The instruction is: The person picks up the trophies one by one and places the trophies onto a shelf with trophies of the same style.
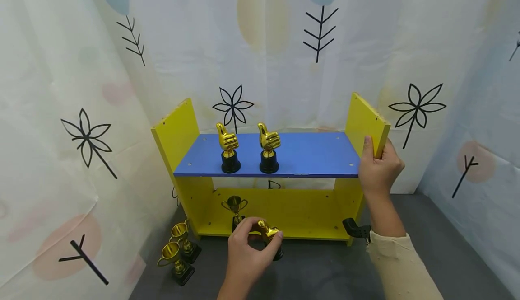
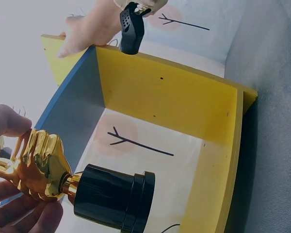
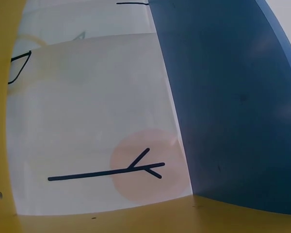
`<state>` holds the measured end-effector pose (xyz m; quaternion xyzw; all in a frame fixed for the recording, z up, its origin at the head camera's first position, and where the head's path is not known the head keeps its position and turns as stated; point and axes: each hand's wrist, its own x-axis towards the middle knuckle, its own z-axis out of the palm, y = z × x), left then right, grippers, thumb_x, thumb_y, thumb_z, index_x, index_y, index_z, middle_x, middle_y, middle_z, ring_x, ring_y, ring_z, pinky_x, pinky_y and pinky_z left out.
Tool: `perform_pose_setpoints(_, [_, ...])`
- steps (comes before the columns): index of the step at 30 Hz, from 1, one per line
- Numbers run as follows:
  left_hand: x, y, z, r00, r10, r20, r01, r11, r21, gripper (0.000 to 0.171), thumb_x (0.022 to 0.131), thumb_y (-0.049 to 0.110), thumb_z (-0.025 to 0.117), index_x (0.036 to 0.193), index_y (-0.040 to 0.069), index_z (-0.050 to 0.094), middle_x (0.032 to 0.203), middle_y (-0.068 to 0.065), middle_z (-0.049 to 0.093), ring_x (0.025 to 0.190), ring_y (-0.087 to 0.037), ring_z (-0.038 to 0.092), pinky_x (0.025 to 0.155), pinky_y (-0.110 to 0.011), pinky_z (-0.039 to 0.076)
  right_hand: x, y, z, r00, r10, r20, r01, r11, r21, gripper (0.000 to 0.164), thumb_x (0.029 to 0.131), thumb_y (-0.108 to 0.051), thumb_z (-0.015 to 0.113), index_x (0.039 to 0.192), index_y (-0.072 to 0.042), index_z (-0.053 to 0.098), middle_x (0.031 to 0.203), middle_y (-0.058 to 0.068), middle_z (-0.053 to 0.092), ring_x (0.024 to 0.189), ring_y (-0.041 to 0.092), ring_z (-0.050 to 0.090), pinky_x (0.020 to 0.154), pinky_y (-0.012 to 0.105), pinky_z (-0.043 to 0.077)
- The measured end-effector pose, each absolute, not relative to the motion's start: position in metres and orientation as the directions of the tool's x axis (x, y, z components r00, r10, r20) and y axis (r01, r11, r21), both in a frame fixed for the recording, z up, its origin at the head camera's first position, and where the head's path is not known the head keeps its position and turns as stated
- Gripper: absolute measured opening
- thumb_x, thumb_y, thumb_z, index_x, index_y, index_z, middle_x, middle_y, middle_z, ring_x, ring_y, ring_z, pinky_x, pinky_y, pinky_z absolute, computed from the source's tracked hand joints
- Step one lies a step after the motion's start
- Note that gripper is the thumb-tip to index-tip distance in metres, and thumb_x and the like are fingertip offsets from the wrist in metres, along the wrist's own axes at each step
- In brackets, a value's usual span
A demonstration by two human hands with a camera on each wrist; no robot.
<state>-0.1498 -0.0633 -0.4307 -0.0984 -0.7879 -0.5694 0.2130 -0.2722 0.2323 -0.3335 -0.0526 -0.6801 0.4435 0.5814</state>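
Note:
My left hand (image 1: 252,252) pinches a gold thumbs-up trophy (image 2: 43,167) by its golden fist, in front of the shelf's lower level; its black round base (image 2: 114,196) sticks out free of the fingers. My right hand (image 1: 379,166) grips the front edge of the yellow right side panel (image 1: 367,121). Two more thumbs-up trophies, a left one (image 1: 229,148) and a right one (image 1: 269,148), stand upright on the blue upper board (image 1: 314,153). Behind my left hand, a gold cup trophy (image 1: 234,205) stands on the yellow lower board (image 1: 300,209), its base partly hidden.
Two gold cup trophies, one nearer (image 1: 172,257) and one farther (image 1: 181,234), stand on the dark grey floor (image 1: 325,273) left of the shelf. The yellow left side panel (image 1: 176,133) rises above the blue board. A patterned white curtain (image 1: 183,42) hangs behind and at both sides.

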Motion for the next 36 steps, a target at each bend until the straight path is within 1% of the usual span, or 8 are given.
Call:
perform_pose_setpoints(4, [-0.149,-0.063,-0.431,-0.898,-0.087,0.431,0.383,0.326,0.864,0.029,0.084,0.035,0.093,0.101,0.027,0.071,0.097,0.006,0.067,0.086,-0.009,0.07,0.076,-0.033,0.065,-0.271,0.232,-0.333,-0.339,0.578,0.742,-0.434,0.604,-0.668,0.038,0.103,-0.031,0.072,0.122,0.002,0.075,0.121,0.011,0.079,0.108,0.025,0.079,0.084,0.015,0.059])
perform_pose_setpoints(7, [-0.149,-0.063,-0.431,-0.897,-0.086,0.434,0.387,0.323,0.863,0.029,0.084,0.035,0.093,0.101,0.028,0.071,0.097,0.007,0.066,0.086,-0.008,0.07,0.075,-0.033,0.065,-0.271,0.232,-0.333,-0.348,0.574,0.741,-0.431,0.604,-0.67,0.038,0.103,-0.031,0.072,0.123,0.001,0.075,0.122,0.01,0.079,0.109,0.024,0.078,0.084,0.016,0.06])
perform_pose_setpoints(15, [-0.149,-0.062,-0.43,-0.898,-0.077,0.434,0.39,0.317,0.865,0.029,0.084,0.033,0.093,0.102,0.027,0.071,0.098,0.006,0.066,0.087,-0.01,0.07,0.076,-0.031,0.065,-0.27,0.232,-0.333,-0.347,0.568,0.746,-0.435,0.607,-0.665,0.04,0.103,-0.033,0.071,0.122,0.002,0.075,0.121,0.01,0.079,0.108,0.026,0.079,0.083,0.013,0.058])
perform_pose_setpoints(22, [-0.149,-0.062,-0.429,-0.897,-0.07,0.436,0.394,0.323,0.861,0.029,0.084,0.033,0.092,0.102,0.026,0.071,0.098,0.006,0.067,0.088,-0.014,0.072,0.075,-0.028,0.064,-0.268,0.234,-0.331,-0.332,0.555,0.763,-0.446,0.62,-0.646,0.038,0.103,-0.03,0.072,0.119,0.004,0.076,0.117,0.014,0.08,0.104,0.03,0.079,0.08,0.005,0.054])
perform_pose_setpoints(27, [-0.149,-0.062,-0.43,-0.893,-0.067,0.445,0.404,0.319,0.858,0.03,0.084,0.034,0.093,0.102,0.026,0.07,0.098,0.005,0.066,0.088,-0.013,0.071,0.074,-0.027,0.064,-0.266,0.234,-0.33,-0.342,0.553,0.759,-0.446,0.616,-0.65,0.036,0.103,-0.027,0.072,0.119,0.005,0.076,0.115,0.014,0.081,0.1,0.033,0.08,0.079,0.003,0.052])
perform_pose_setpoints(32, [-0.149,-0.062,-0.429,-0.893,-0.062,0.446,0.408,0.308,0.859,0.029,0.084,0.033,0.093,0.102,0.026,0.07,0.098,0.004,0.066,0.087,-0.013,0.071,0.073,-0.029,0.065,-0.262,0.234,-0.33,-0.356,0.555,0.751,-0.449,0.603,-0.659,0.033,0.102,-0.024,0.073,0.119,0.003,0.077,0.114,0.013,0.081,0.098,0.036,0.079,0.076,0.0,0.049])
perform_pose_setpoints(35, [-0.15,-0.061,-0.427,-0.894,-0.059,0.445,0.407,0.312,0.859,0.029,0.084,0.032,0.093,0.102,0.025,0.071,0.098,0.004,0.067,0.087,-0.013,0.071,0.073,-0.029,0.065,-0.26,0.233,-0.33,-0.361,0.553,0.75,-0.448,0.603,-0.66,0.032,0.101,-0.025,0.074,0.118,0.002,0.078,0.114,0.012,0.081,0.097,0.034,0.08,0.075,0.0,0.048])
perform_pose_setpoints(36, [-0.15,-0.061,-0.426,-0.894,-0.058,0.443,0.406,0.311,0.859,0.029,0.084,0.031,0.093,0.102,0.025,0.071,0.098,0.004,0.067,0.087,-0.013,0.071,0.073,-0.028,0.065,-0.26,0.233,-0.33,-0.361,0.554,0.75,-0.447,0.603,-0.66,0.032,0.101,-0.025,0.074,0.118,0.002,0.078,0.113,0.012,0.081,0.096,0.03,0.08,0.075,0.0,0.048])
